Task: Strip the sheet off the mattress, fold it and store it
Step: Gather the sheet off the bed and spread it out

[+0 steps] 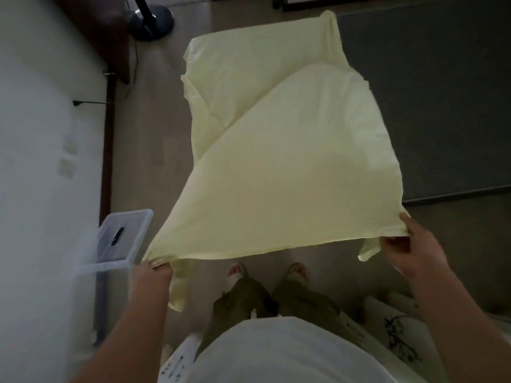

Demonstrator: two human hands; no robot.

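Sheet (282, 167): pale yellow, plain, no pattern seen. Mat (431, 100) at 2 o'clock: dark grey, plain. Floor (154, 139): beige-tan. Wall (41, 134) at 9 o'clock: white, edged by a dark brown skirting (107, 150). Bin (121, 239) at 8 o'clock: clear, bluish-tinted. Trousers (243, 299): olive green. Shirt (287, 352): white. Fan base (154, 22) at 11 o'clock: dark grey.

Passage ahead is blocked by the spread sheet (276, 161); a clear storage bin (121, 239) stands left, bare floor (154, 150) between them.
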